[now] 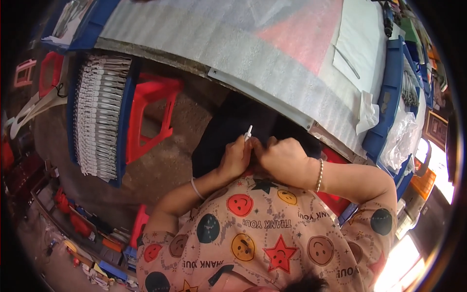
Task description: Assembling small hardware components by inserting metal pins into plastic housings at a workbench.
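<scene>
In front of my chest, my left hand (235, 158) is closed around a slender white pen-like piece (248, 133). Its narrow tip points up past the fingers, and the rest is hidden in the grip. Right beside it, my right hand (284, 156) is curled like a fist, its thumb side close to the left hand's fingers. Whatever the right fingers hold is hidden. Both hands are over my dark-clothed lap, just off the table's near edge.
The worktable (219, 44) is covered with a translucent foam sheet. On it lie a white paper (355, 53), a thin rod (347, 62) and a crumpled white tissue (367, 113). A blue bin (127, 117) packed with slender white-and-grey pieces sits by a red stool (168, 114). Blue trays (389, 90) line the right side.
</scene>
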A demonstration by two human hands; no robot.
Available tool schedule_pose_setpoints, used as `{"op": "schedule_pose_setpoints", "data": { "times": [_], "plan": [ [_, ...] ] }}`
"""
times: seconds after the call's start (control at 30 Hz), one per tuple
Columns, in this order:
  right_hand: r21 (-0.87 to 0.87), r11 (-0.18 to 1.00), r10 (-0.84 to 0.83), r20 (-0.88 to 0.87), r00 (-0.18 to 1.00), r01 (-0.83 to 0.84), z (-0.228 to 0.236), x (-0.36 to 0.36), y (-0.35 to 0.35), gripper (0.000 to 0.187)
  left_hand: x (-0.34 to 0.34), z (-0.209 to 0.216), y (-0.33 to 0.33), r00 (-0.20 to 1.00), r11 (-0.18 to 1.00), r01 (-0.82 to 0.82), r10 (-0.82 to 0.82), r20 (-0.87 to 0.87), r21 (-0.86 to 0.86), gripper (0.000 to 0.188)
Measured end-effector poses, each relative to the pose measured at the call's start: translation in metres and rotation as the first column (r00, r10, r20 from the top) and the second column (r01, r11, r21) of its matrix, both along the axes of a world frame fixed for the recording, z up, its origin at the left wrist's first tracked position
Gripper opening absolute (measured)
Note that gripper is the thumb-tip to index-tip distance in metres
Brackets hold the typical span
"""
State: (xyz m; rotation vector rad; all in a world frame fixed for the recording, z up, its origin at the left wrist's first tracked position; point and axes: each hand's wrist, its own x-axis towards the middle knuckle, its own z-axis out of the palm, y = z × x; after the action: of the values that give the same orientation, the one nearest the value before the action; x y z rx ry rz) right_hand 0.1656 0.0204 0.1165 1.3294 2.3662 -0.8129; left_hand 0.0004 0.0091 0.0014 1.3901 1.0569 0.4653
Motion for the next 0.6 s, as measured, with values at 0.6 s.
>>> {"op": "schedule_pose_setpoints", "data": {
  "times": [0.6],
  "plan": [
    [-0.147,0.840,-0.535,-0.393,0.748,0.523,0.016,0.015,-0.031,0.039,-0.007,0.011,0.004,0.997,0.997,0.010,-0.005,0.071,-0.072,0.019]
  ]
}}
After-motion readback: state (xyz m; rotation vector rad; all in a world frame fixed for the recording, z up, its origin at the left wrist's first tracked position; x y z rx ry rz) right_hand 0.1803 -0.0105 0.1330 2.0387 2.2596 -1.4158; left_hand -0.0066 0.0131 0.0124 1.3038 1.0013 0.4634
